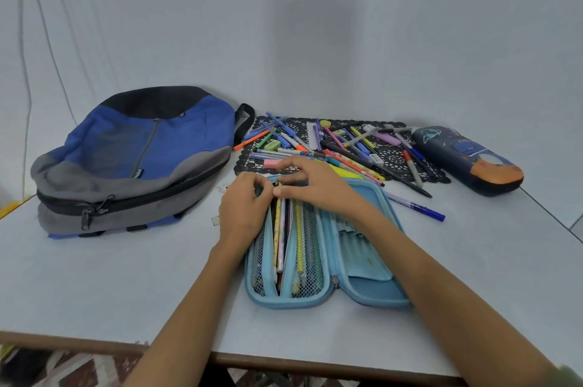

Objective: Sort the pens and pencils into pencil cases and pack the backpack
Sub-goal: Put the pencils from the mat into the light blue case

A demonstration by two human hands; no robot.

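Wood trims the near edge of the white table (94, 276). Just beyond it, about midway along, a light-blue pencil case (372, 276) lies opened flat with both halves facing up. Its left half has mesh pockets with several pencils (279, 228) lying lengthwise in them, pointing away from the near edge. The right forearm crosses the case's right half and covers part of it.

Both hands meet at the far end of the left half. The right hand (315, 184) curls its thumb and fingers round the far tips of the pencils. The left hand (244, 206) is bent tight against the same spot, but its grasp is hidden and I cannot tell what it holds. Together they hide the case's far rim.

A blue pen (416, 206) lies alone on the table to the right of the case. Farther back, a black lace mat (397, 159) carries a loose heap of pens and pencils (347, 150), with a pink eraser (271, 163) at its near left corner and an orange pen (249, 142) sticking out over its left edge. A dark pencil case (467, 159), zipped up, lies beside the mat near the table's right edge. A blue, grey and black backpack (142, 150) lies flat toward the far left, its main zip closed.
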